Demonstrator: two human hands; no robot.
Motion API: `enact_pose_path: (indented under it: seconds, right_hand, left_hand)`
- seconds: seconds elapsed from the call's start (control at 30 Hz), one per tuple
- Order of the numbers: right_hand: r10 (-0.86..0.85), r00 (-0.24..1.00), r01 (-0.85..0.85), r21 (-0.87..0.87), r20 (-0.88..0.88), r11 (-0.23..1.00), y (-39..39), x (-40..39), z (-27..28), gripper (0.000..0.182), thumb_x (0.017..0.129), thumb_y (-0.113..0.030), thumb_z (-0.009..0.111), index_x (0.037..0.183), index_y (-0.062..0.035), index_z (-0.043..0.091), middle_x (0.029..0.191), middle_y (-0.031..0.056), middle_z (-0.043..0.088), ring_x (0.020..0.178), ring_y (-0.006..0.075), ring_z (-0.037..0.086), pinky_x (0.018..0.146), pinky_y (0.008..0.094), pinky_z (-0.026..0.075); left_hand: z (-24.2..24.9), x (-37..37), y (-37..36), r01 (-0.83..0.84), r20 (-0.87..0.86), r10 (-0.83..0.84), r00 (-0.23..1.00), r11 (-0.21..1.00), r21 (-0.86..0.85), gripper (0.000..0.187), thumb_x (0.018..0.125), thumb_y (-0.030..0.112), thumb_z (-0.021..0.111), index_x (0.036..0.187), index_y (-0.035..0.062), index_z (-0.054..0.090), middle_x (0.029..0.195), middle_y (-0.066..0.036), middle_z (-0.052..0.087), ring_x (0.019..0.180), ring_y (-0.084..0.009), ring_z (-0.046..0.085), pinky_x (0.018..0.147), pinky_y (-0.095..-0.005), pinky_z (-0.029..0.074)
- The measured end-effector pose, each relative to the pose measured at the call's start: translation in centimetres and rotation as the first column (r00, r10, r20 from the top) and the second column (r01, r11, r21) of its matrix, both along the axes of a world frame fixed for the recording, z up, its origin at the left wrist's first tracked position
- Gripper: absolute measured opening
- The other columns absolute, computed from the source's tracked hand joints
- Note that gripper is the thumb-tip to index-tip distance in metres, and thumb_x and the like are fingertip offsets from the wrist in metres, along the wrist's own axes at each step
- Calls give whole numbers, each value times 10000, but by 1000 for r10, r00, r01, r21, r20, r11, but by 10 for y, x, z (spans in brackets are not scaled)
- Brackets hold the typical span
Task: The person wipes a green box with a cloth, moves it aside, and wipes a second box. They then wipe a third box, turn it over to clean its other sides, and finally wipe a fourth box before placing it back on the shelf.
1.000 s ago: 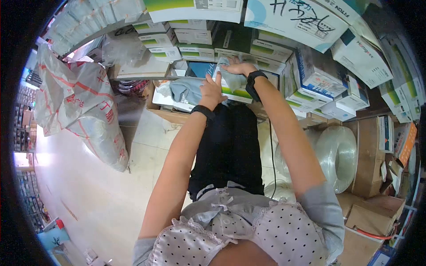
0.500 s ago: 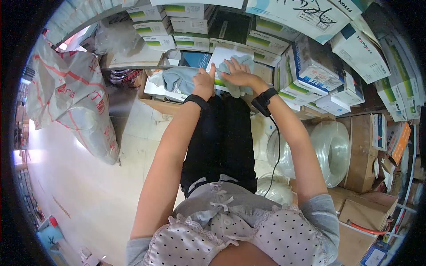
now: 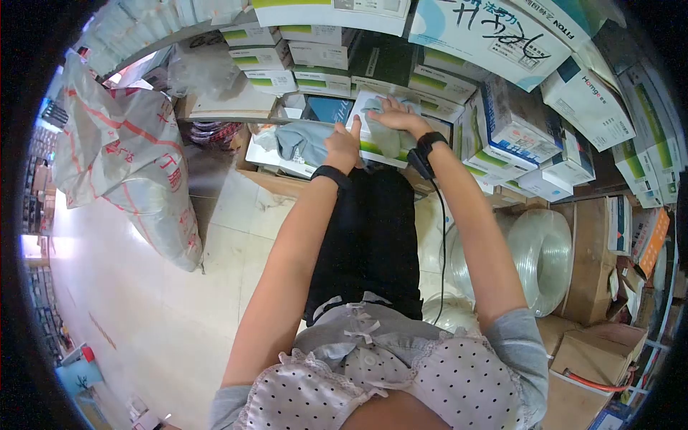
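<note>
A white box with a green stripe [image 3: 366, 148] lies tilted in front of my knees at the shelf. My left hand [image 3: 342, 149] is at its near left edge, closed on it with thumb and a finger pointing up; the other fingers are partly hidden. My right hand [image 3: 398, 118] lies flat with its fingers stretched over a grey-green cloth [image 3: 389, 142] on top of the box. To the left of my left hand, a blue-grey cloth [image 3: 301, 140] rests over a white box in an open carton [image 3: 269, 180].
Stacked white-and-green boxes [image 3: 322, 56] fill the shelf ahead. A large plastic bag with red print [image 3: 140, 172] stands on the left. Coils of clear hose [image 3: 541, 261] and cardboard cartons [image 3: 591, 265] are on the right. A black cable [image 3: 443, 244] hangs from my right wrist.
The whole view has shifted slightly down and right. My right hand and the cloth under it have moved a little across the white box, away from my left hand, which keeps its place.
</note>
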State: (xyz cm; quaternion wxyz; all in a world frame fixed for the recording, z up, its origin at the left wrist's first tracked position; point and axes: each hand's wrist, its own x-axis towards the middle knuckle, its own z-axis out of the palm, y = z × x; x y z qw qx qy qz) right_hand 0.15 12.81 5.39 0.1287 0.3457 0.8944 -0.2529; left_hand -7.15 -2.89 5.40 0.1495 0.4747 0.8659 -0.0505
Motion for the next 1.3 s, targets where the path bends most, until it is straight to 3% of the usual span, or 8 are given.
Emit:
enact_pose_path:
  seconds: [0.2, 0.33, 0.53, 0.73, 0.83, 1.07, 1.2, 1.3]
  right_hand:
    - [-53, 997, 55, 42, -50, 998, -6, 0, 1, 837, 779, -697, 308, 1410, -176, 133, 1467, 140, 49, 1334, 385, 49, 1060, 489, 49]
    - [-21, 993, 32, 96, -114, 995, -21, 18, -1, 812, 790, -691, 298, 1407, -181, 159, 1464, 134, 95, 1310, 440, 91, 1061, 471, 71]
    - [105, 986, -84, 158, -130, 984, -41, 48, -2, 727, 819, -662, 285, 1402, -241, 176, 1460, 120, 125, 1300, 430, 132, 1056, 467, 86]
    - [146, 985, -140, 70, -97, 988, -29, 38, 3, 636, 845, -634, 248, 1392, -317, 180, 1465, 108, 109, 1300, 427, 137, 1056, 464, 82]
    - [116, 982, -109, 51, -151, 993, -14, 18, -2, 724, 796, -691, 251, 1394, -286, 196, 1462, 116, 121, 1317, 398, 131, 1052, 510, 56]
    - [71, 997, -71, -43, -5, 997, 32, -45, -28, 855, 731, -769, 256, 1411, -277, 94, 1470, 106, 70, 1340, 367, 42, 1066, 494, 60]
    - [26, 999, -27, -30, -36, 999, 27, -42, -35, 834, 731, -760, 281, 1406, -306, 101, 1469, 123, 60, 1331, 393, 63, 1063, 498, 66]
    - [60, 998, -60, -11, 13, 998, -12, -17, 8, 715, 816, -674, 243, 1409, -292, 128, 1470, 133, 21, 1331, 404, 20, 1064, 473, 35]
  left_hand:
    - [-5, -2, 1, -34, 64, 29, 998, 996, 84, 1200, 467, 312, 851, 1383, 199, 84, 1204, -196, 377, 974, -337, 565, 753, -431, 474]
    - [-16, -6, 4, 29, -27, -27, 999, 997, 73, 1202, 461, 339, 847, 1383, 195, 89, 1168, -198, 411, 964, -344, 568, 722, -453, 473]
    - [-12, -5, 5, 35, -19, -34, 999, 999, 19, 1209, 478, 400, 834, 1385, 175, 67, 1190, -211, 393, 1033, -338, 530, 759, -434, 463]
    - [-5, -3, 3, 26, 18, -27, 999, 999, 25, 1203, 490, 422, 825, 1384, 168, 61, 1203, -213, 377, 1071, -334, 503, 818, -385, 452]
    - [-1, -1, 2, 37, -2, -37, 999, 999, 39, 1192, 498, 406, 821, 1383, 159, 62, 1198, -223, 377, 1042, -328, 523, 795, -375, 464]
    - [-10, -1, 3, -5, -38, 8, 999, 996, 84, 1128, 516, 326, 812, 1377, 182, 98, 1198, -243, 358, 962, -310, 564, 737, -361, 484]
    - [-13, 1, 3, -26, 2, 26, 1000, 993, 117, 1120, 507, 312, 820, 1368, 204, 112, 1209, -229, 343, 960, -309, 563, 742, -355, 481]
    - [-26, -5, 6, -6, -46, 12, 999, 993, 121, 1127, 497, 301, 829, 1363, 206, 115, 1196, -203, 352, 954, -309, 561, 749, -351, 478]
